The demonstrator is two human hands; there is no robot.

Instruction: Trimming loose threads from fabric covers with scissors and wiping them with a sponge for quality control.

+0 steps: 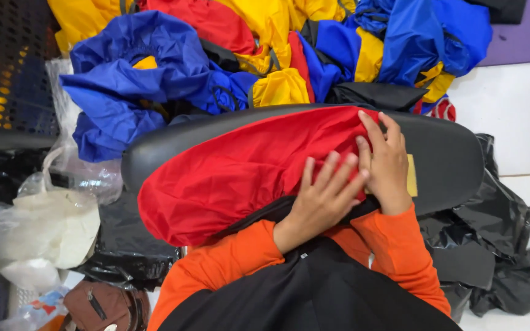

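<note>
A red fabric piece (234, 171) lies stretched over a long black padded board (449, 159) in front of me. My left hand (321, 199) presses down on the red fabric near its right end, with the fingers curled over its lower edge. Just to the right and touching it, my right hand (386, 164) pinches the fabric's right edge against the board. Both arms are in orange sleeves (228, 263), and a black cloth (314, 294) covers my lap below them.
A heap of blue, yellow and red fabric pieces (154, 67) lies beyond the board. Black plastic crates (7, 73) stand at the left, with a whitish plastic bag (44, 227) below them. Crumpled black plastic bags (510, 245) lie on the white tiled floor (510, 104) at right.
</note>
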